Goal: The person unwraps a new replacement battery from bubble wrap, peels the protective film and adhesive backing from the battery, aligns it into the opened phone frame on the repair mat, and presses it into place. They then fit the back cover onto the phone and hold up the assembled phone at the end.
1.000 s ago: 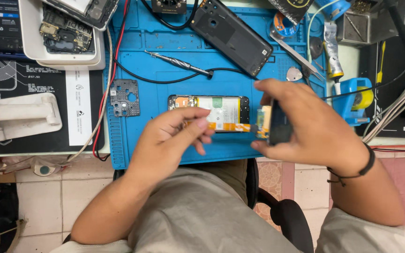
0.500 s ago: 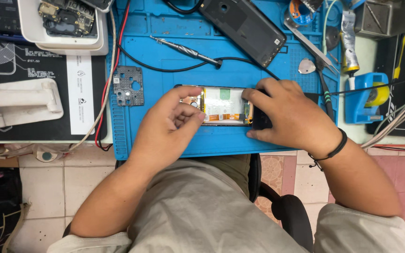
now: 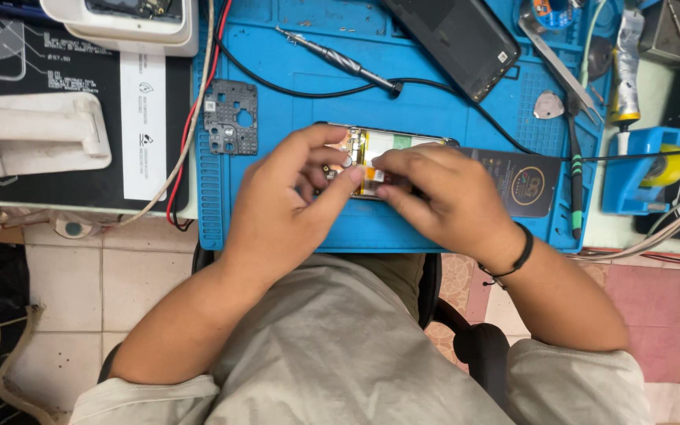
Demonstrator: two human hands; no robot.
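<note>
hands (image 3: 371, 185) covering opened phone (image 3: 379, 145), contact unclear

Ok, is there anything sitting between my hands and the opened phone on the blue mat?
Nothing visible does. Both the left hand and the right hand are already on the opened phone, fingertips meeting over its middle. The dark card, the screwdriver and the small grey bracket lie off to the sides on the blue mat.

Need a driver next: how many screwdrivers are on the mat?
2: a silver screwdriver at the blue mat's top centre, and a green-banded one near its right edge. Others may be hidden.
</note>
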